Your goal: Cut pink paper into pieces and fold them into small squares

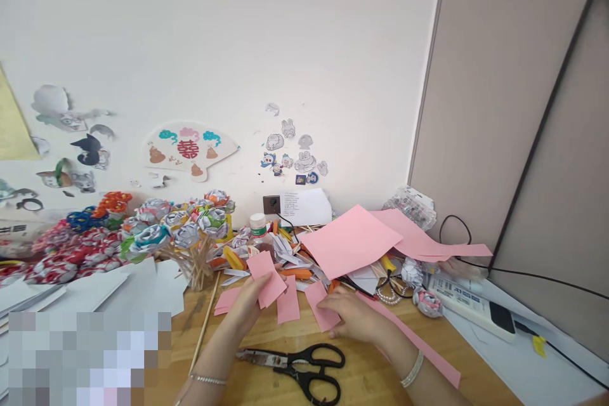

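My left hand (245,306) holds up a stack of small pink paper pieces (268,279) above the wooden table (366,380). My right hand (354,317) lies flat on the table, its fingers on another pink paper piece (320,304). More pink pieces (288,301) lie between the hands. Black-handled scissors (302,368) lie shut on the table just in front of both hands. A long pink strip (419,349) runs under my right wrist.
Large pink sheets (352,241) rest on a pile of paper scraps at the back. Paper roses on sticks (190,235) stand to the left, beside a glue bottle (259,228). A power strip (471,304) with cables lies at the right. White sheets (128,292) lie left.
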Demonstrator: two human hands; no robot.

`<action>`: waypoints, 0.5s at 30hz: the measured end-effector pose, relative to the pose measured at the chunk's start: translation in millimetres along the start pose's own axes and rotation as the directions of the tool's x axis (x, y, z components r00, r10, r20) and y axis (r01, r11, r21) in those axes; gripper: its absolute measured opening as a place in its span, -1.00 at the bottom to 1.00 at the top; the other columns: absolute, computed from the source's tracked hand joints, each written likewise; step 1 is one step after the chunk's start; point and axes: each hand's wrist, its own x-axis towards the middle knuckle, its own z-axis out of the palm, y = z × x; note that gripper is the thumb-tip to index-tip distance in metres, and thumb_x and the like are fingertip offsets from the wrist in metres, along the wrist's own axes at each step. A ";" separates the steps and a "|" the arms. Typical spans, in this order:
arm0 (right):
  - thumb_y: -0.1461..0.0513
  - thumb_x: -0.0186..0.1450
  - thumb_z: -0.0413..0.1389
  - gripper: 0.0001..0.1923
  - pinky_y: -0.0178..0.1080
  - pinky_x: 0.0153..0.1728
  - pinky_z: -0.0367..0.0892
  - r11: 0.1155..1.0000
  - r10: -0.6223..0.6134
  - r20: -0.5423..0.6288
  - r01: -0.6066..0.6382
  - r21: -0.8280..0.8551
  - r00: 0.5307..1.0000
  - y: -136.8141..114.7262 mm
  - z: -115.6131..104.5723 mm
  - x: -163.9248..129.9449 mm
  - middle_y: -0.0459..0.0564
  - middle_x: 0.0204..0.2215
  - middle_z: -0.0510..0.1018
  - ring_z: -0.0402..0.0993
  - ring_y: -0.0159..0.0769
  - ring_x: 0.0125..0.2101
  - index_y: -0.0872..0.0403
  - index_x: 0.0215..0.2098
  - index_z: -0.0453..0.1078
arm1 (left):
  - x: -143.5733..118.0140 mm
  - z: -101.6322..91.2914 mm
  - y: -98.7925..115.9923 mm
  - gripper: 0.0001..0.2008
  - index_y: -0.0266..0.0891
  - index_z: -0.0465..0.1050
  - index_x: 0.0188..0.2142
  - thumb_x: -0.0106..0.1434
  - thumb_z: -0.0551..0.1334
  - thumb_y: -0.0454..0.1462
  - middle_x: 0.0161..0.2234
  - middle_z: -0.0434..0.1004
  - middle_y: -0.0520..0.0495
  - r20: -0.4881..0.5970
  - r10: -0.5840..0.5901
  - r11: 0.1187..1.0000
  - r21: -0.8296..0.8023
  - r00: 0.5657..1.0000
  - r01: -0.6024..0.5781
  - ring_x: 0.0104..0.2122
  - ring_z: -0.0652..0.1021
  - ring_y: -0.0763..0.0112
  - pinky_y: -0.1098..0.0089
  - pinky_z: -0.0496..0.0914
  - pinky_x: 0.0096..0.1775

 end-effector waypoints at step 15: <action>0.18 -0.10 0.24 -0.40 -0.18 -0.04 0.05 0.975 0.198 -0.169 -0.175 0.139 0.965 21.4 27.4 13.3 -0.01 -0.06 0.37 0.13 -0.11 -0.06 0.03 -0.05 0.32 | 29.6 -9.9 -33.3 -0.79 -0.34 0.36 -0.34 -0.06 0.21 -0.36 -0.84 0.28 0.13 -0.240 -0.137 0.917 0.337 0.961 0.215 -0.78 0.35 0.40 0.45 0.20 -0.66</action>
